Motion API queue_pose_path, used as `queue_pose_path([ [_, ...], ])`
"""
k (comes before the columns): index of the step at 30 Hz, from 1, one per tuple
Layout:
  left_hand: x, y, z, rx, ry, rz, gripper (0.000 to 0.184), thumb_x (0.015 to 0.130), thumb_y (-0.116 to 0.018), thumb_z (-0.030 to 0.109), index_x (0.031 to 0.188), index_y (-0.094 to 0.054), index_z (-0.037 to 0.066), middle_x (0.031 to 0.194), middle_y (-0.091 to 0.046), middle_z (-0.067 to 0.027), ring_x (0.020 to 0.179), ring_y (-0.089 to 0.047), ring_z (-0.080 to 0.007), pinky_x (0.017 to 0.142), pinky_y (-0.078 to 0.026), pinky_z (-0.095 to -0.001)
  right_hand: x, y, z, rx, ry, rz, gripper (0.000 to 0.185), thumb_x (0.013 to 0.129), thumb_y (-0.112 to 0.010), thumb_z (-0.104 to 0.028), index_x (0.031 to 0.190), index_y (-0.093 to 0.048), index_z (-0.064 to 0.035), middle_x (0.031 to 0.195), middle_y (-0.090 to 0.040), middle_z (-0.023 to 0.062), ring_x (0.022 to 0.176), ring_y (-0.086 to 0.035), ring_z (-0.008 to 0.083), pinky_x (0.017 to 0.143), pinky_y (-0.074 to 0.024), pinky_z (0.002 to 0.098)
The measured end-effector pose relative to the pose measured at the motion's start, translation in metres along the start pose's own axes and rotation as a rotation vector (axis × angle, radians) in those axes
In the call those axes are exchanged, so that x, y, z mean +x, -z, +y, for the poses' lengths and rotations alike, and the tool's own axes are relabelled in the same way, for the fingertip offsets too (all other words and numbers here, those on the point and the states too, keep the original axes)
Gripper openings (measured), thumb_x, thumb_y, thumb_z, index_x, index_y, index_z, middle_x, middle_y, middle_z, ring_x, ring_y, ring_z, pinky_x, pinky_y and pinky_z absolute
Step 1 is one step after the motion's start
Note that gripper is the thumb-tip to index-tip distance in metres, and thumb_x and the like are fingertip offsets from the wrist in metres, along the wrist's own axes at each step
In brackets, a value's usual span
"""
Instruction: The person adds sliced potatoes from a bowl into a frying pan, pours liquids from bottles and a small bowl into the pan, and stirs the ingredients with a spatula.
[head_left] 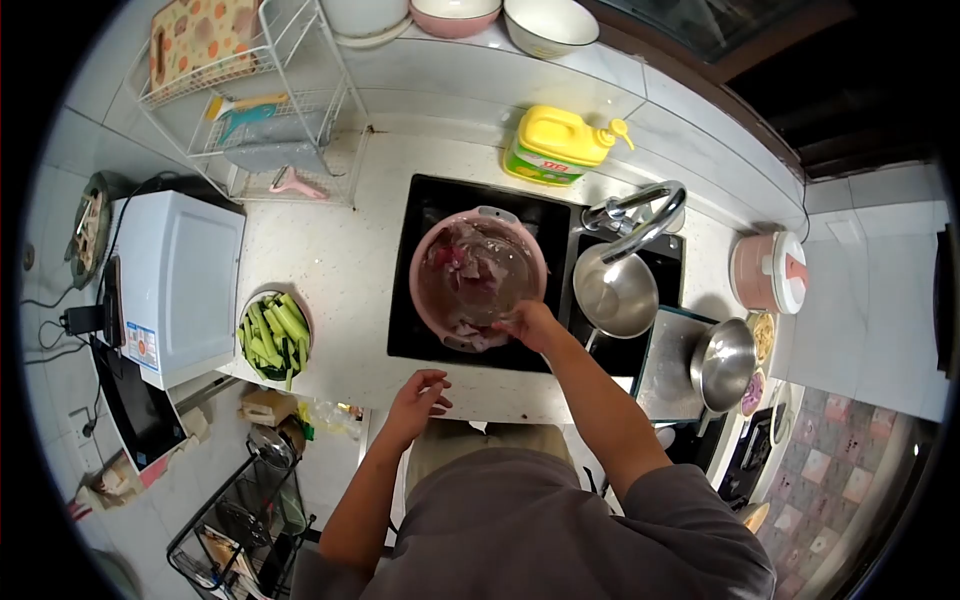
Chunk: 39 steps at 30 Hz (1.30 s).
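A pink basin [426, 312] stands in the black sink [402, 335], with water and reddish meat [478, 280] in it. At the basin's lower right rim is my right hand [525, 325], its fingers closed near pale pieces of meat; what they grip is too small to make out. My left hand [421, 402] hovers at the counter's front edge, below the sink, with fingers apart and slightly curled, holding nothing. The chrome faucet [645, 225] rises behind the sink's right side.
A metal bowl [616, 292] sits over the right sink basin, another metal pan [724, 365] farther right. Behind the sink stands a yellow detergent bottle [558, 147]. Left are a plate of cut green vegetables [272, 338], a wire rack [340, 105] and a white appliance [190, 280].
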<state>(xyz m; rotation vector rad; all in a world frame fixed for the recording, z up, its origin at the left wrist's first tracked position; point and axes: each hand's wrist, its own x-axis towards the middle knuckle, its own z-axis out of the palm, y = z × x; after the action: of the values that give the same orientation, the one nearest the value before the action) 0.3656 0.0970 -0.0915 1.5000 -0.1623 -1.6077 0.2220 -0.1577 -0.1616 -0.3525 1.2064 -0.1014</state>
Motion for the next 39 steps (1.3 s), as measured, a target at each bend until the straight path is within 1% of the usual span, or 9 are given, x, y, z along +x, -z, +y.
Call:
queue_pose_path([
  [7, 0.021, -0.013, 0.025, 0.041, -0.066, -0.041, 0.025, 0.101, -0.05, 0.017, 0.124, -0.052, 0.007, 0.113, -0.06, -0.0066, 0.089, -0.065, -0.0173, 0.079, -0.053, -0.0318, -0.013, 0.008, -0.015, 0.044, -0.03, 0.009, 0.051, 0.083, -0.044, -0.001, 0.133, -0.036, 0.0038, 0.119, -0.055, 0.0173, 0.096, -0.066, 0.032, 0.085, -0.0603, 0.0399],
  [9, 0.023, -0.017, 0.029, 0.058, -0.063, -0.04, 0.025, 0.101, -0.05, 0.016, 0.124, -0.052, 0.007, 0.113, -0.061, -0.0064, 0.089, -0.065, -0.0173, 0.079, -0.053, -0.0319, -0.008, 0.01, -0.028, 0.186, -0.104, -0.01, 0.056, 0.082, -0.047, -0.001, 0.135, -0.031, 0.0043, 0.124, -0.048, 0.0238, 0.096, -0.065, 0.0388, 0.071, -0.062, 0.0303],
  [14, 0.026, -0.023, 0.033, 0.038, -0.059, -0.035, 0.025, 0.101, -0.051, 0.018, 0.124, -0.052, 0.007, 0.113, -0.061, -0.0069, 0.089, -0.065, -0.0174, 0.079, -0.054, -0.0324, -0.009, 0.004, -0.042, 0.158, -0.006, -0.022, 0.06, 0.081, -0.045, 0.001, 0.138, -0.028, 0.0057, 0.131, -0.045, 0.0266, 0.101, -0.063, 0.0439, 0.071, -0.063, 0.0331],
  [21, 0.031, -0.033, 0.033, -0.01, -0.058, -0.057, 0.025, 0.101, -0.052, 0.019, 0.122, -0.053, 0.007, 0.112, -0.061, -0.0074, 0.089, -0.065, -0.0179, 0.079, -0.054, -0.0327, -0.012, -0.024, -0.059, -1.268, 0.279, 0.381, 0.069, 0.085, -0.05, -0.014, 0.146, -0.023, 0.0043, 0.128, -0.052, 0.0354, 0.108, -0.057, 0.055, 0.101, -0.0442, 0.0486],
  [23, 0.035, -0.033, 0.029, -0.069, -0.084, -0.074, 0.026, 0.1, -0.052, 0.017, 0.123, -0.052, 0.006, 0.113, -0.062, -0.0081, 0.088, -0.065, -0.0182, 0.076, -0.053, -0.0316, -0.031, -0.05, -0.067, -1.619, 0.339, 0.478, 0.07, 0.086, -0.051, -0.016, 0.147, -0.022, 0.0019, 0.13, -0.049, 0.0358, 0.108, -0.058, 0.0516, 0.097, -0.0478, 0.049],
  [29, 0.037, -0.026, 0.029, -0.065, -0.069, -0.077, 0.024, 0.1, -0.052, 0.017, 0.122, -0.053, 0.006, 0.112, -0.062, -0.008, 0.088, -0.065, -0.0183, 0.075, -0.053, -0.0323, -0.061, -0.104, -0.079, -1.821, 0.254, 0.544, 0.078, 0.089, -0.058, -0.014, 0.155, -0.016, -0.0061, 0.139, -0.037, 0.0348, 0.113, -0.059, 0.0408, 0.076, -0.0589, 0.0394],
  [31, 0.038, -0.024, 0.028, -0.045, -0.06, -0.085, 0.024, 0.101, -0.051, 0.017, 0.123, -0.053, 0.007, 0.113, -0.061, -0.0075, 0.089, -0.064, -0.0186, 0.076, -0.053, -0.0327, -0.066, -0.104, -0.066, -2.229, 0.403, 0.64, 0.079, 0.088, -0.059, -0.013, 0.155, -0.018, -0.0048, 0.14, -0.035, 0.0352, 0.1, -0.067, 0.0376, 0.063, -0.0595, 0.0385],
  [32, 0.039, -0.024, 0.028, -0.025, -0.052, -0.097, 0.025, 0.101, -0.05, 0.017, 0.124, -0.053, 0.008, 0.114, -0.061, -0.007, 0.09, -0.064, -0.0188, 0.078, -0.054, -0.033, -0.059, -0.101, -0.058, -2.199, 0.41, 0.748, 0.08, 0.086, -0.061, -0.014, 0.154, -0.02, -0.0023, 0.142, -0.032, 0.0368, 0.087, -0.07, 0.0363, 0.058, -0.0585, 0.0376],
  [39, 0.055, -0.046, 0.034, 0.051, 0.026, -0.149, 0.024, 0.1, -0.053, 0.02, 0.121, -0.055, 0.008, 0.113, -0.061, -0.0076, 0.088, -0.065, -0.0185, 0.075, -0.053, -0.0327, -0.115, -0.021, -0.088, -1.762, 0.439, 0.62, 0.065, 0.09, -0.054, -0.011, 0.148, -0.027, 0.0024, 0.136, -0.041, 0.0349, 0.086, -0.068, 0.0433, 0.068, -0.0607, 0.0397],
])
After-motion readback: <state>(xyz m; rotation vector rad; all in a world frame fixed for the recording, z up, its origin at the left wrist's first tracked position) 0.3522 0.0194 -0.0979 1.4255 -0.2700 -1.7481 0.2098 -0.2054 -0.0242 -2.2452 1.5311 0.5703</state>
